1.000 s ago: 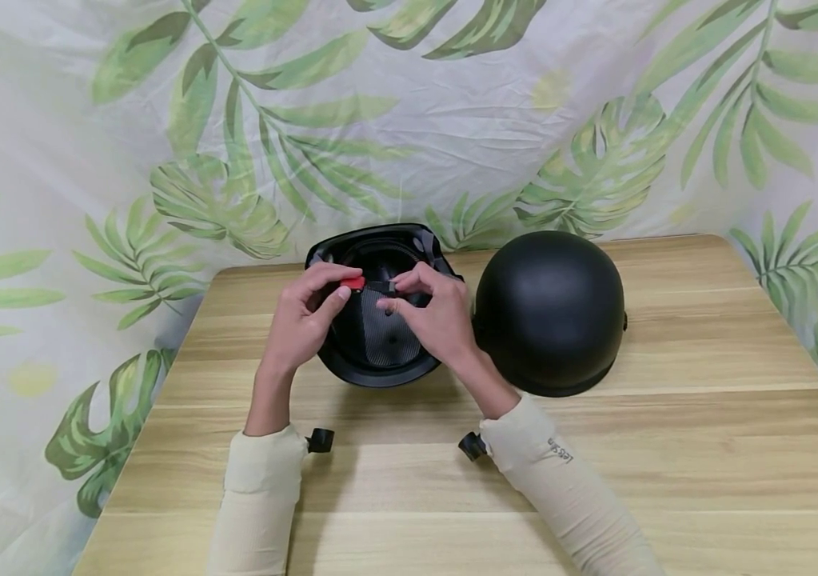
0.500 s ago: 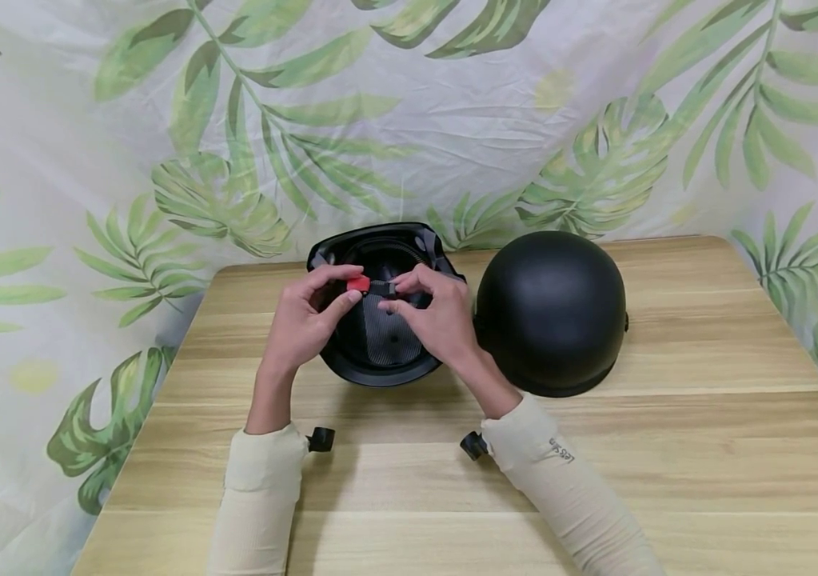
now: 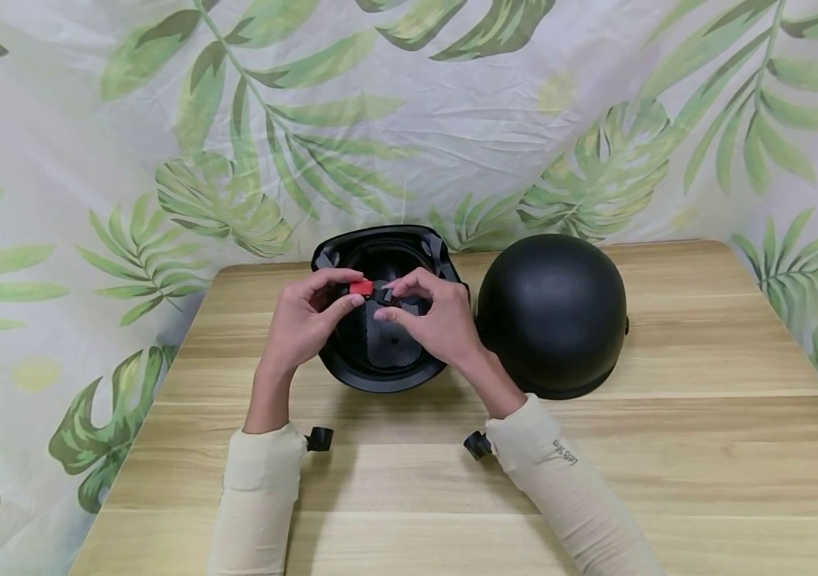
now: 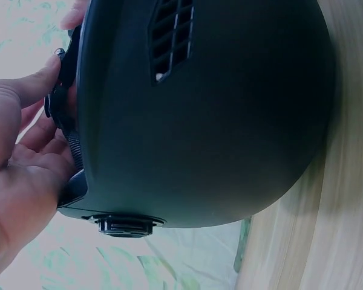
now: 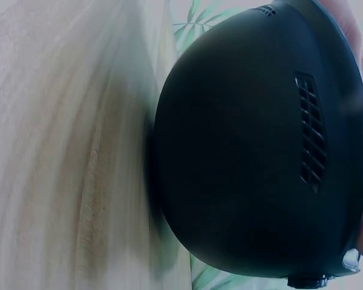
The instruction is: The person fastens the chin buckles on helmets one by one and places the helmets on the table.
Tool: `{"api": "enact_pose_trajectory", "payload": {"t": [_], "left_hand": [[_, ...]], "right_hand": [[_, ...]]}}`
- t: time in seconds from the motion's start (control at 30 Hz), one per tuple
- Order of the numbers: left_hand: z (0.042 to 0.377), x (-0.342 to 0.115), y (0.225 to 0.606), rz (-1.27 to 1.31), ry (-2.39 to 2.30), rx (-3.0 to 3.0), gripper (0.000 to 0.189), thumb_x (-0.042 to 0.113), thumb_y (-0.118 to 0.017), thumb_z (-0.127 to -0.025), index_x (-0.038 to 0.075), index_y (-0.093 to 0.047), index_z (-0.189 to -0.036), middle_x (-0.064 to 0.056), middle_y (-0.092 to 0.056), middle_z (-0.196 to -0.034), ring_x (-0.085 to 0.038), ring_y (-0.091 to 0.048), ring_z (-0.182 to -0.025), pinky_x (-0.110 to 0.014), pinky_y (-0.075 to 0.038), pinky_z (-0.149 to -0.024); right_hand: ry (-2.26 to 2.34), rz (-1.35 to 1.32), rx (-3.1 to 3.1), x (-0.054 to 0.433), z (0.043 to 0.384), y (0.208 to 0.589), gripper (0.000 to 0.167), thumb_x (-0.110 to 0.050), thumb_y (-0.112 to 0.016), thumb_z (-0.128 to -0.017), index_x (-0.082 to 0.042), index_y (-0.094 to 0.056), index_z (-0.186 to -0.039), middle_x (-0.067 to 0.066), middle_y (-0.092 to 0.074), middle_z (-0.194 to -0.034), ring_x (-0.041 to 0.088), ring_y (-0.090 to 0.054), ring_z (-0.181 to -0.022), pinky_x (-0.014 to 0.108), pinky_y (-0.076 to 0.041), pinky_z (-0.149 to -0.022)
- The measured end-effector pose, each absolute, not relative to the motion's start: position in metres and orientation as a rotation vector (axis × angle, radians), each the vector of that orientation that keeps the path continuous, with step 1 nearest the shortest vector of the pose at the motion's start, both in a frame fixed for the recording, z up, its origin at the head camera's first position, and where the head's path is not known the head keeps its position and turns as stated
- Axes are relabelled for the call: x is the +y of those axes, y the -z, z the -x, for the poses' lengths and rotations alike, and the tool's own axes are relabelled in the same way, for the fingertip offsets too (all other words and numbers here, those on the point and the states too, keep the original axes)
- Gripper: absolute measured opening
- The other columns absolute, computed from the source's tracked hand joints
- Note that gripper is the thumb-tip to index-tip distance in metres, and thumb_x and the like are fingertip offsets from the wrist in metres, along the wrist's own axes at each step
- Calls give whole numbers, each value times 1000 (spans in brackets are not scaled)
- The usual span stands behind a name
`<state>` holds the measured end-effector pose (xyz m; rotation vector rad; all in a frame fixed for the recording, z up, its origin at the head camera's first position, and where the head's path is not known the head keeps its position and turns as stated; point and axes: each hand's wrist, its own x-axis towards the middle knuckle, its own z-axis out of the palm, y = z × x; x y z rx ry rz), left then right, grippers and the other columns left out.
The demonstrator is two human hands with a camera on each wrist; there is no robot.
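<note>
A black helmet [image 3: 383, 379] lies crown down on the table in the head view, its padded inside facing up. Above its opening, my left hand [image 3: 301, 322] pinches the red part of a chin-strap buckle [image 3: 361, 288] between thumb and fingers. Facing it, my right hand [image 3: 443, 318] holds the black buckle end [image 3: 384, 296] by thumb and fingertips. Red and black parts sit close together; I cannot tell whether they are locked. Both wrist views mostly show the helmet's outer shell [image 4: 218, 133] with slotted vents, and it hides much of the right hand in the right wrist view.
A second black helmet [image 3: 551, 316] stands dome up just right of the first. Both are on a wood-grain table [image 3: 704, 448]. A leaf-patterned cloth [image 3: 466, 104] hangs behind the table's back edge.
The red buckle part has shifted slightly right and the black end has tilted, leaving less strap showing between the hands. The second helmet stays where it was.
</note>
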<state>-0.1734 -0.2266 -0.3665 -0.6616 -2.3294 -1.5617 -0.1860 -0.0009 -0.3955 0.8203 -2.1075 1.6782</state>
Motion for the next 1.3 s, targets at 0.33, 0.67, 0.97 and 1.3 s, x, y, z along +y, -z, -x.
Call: {"api": "enact_pose_trajectory", "payload": {"t": [0.33, 0.67, 0.97, 1.3], "left_hand": [[173, -231, 366, 706, 1565, -2366, 37, -9, -76, -92, 0, -74, -128, -23, -74, -125, -1, -69, -103, -13, -57, -86], [174, -233, 363, 671, 1349, -2422, 31, -3, -81, -89, 0, -78, -120, -14, -67, -131, -9, -63, -108, -8, -52, -77], [173, -231, 361, 707, 1268, -2426, 27, 0, -81, -90, 6, -79, -116, -9, -74, -116, -13, -66, -104, -13, -53, -89], [175, -233, 361, 738, 1215, -2398, 32, -2, -82, -88, 7, -80, -119, -10, -76, -119, -24, -68, -116, -16, -47, -106]], "right_hand": [[-1643, -853, -2186, 7, 187, 391, 28, -14, -89, -87, -7, -77, -111, 11, -81, -105, 27, -80, -98, 52, -62, -92], [-1661, -751, -2298, 8, 182, 384, 29, -20, -91, -86, -13, -80, -112, 5, -82, -99, 17, -79, -92, 38, -63, -84], [-1658, -743, -2313, 11, 182, 382, 28, -19, -90, -86, -13, -81, -112, 5, -80, -100, 17, -77, -91, 42, -63, -84], [-1415, -951, -2249, 7, 179, 378, 27, -19, -91, -86, -9, -76, -106, 4, -77, -94, 13, -74, -81, 31, -63, -79]]}}
